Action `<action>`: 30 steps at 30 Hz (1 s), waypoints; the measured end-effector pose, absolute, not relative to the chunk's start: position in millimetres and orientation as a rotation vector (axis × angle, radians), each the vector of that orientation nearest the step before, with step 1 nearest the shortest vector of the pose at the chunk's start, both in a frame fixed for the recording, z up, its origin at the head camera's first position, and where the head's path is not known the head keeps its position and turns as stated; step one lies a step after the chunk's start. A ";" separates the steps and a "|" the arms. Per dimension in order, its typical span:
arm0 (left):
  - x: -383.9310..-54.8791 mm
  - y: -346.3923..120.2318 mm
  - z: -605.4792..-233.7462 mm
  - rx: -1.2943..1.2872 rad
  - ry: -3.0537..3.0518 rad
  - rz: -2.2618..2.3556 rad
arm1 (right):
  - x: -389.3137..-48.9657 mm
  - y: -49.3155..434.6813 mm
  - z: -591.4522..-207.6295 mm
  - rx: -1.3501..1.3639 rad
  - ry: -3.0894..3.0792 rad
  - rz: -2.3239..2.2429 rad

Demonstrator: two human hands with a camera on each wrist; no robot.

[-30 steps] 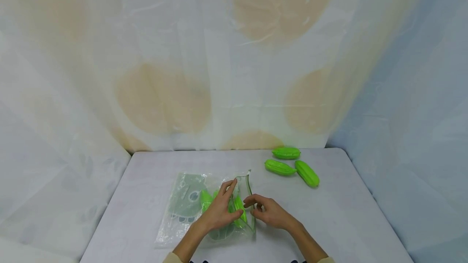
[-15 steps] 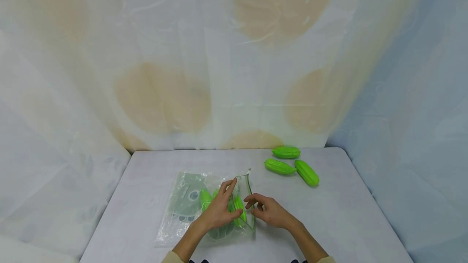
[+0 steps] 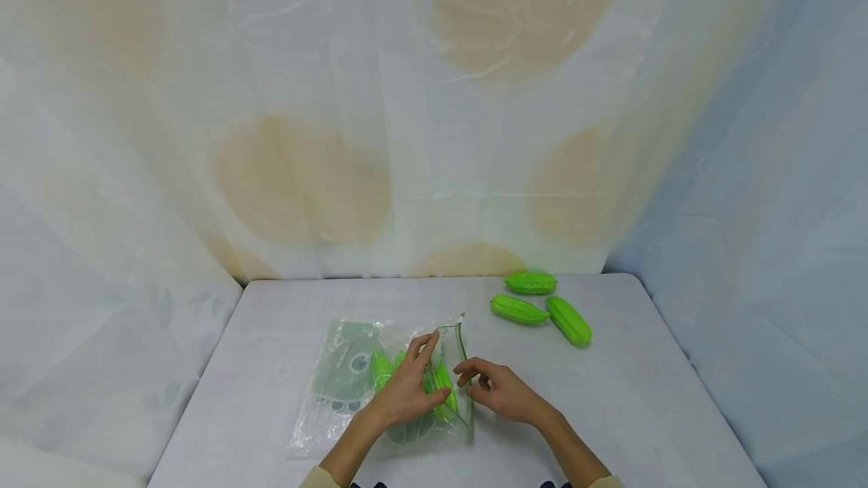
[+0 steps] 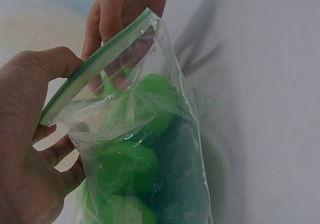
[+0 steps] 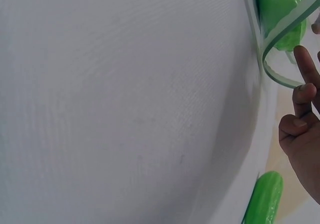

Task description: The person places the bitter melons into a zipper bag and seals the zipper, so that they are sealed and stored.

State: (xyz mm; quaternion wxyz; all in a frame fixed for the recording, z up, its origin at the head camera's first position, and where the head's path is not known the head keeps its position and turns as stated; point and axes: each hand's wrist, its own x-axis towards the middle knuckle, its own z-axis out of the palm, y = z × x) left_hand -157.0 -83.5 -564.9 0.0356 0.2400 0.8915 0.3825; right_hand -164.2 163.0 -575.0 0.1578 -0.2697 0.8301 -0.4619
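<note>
A clear zip bag (image 3: 349, 367) with a green zip edge and a pale green printed patch lies on the table, its mouth spread toward the right. Several bright green ridged cucumbers (image 4: 127, 169) show through the plastic. My left hand (image 3: 405, 394) lies over the bag, gripping the left side of its mouth; in the left wrist view its fingers curl round the zip edge (image 4: 95, 61). At the opposite side of the mouth, my right hand (image 3: 505, 394) holds the rim with bent fingers, fingertips just inside.
Three more cucumbers, one of them the upright-lying cucumber (image 3: 570, 321), rest together at the back right of the white table (image 3: 651, 398). A patterned curtain (image 3: 420, 141) hangs behind the table and round both sides.
Almost nothing differs: both hands stay at the bag's mouth, with the right fingers shifting very slightly. The bag and all the cucumbers keep their places.
</note>
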 end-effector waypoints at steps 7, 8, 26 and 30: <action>-156.8 -84.0 -564.0 0.724 2.732 1.183 | -164.6 164.4 -572.0 -0.735 2.386 -1.324; -156.7 -84.1 -563.9 0.722 2.730 1.187 | -164.8 165.0 -572.0 -0.733 2.389 -1.324; -157.8 -84.5 -563.2 0.721 2.719 1.216 | -170.2 178.2 -567.3 -0.700 2.522 -1.322; -157.5 -84.1 -563.6 0.732 2.726 1.215 | -173.0 183.9 -567.6 -0.699 2.543 -1.338</action>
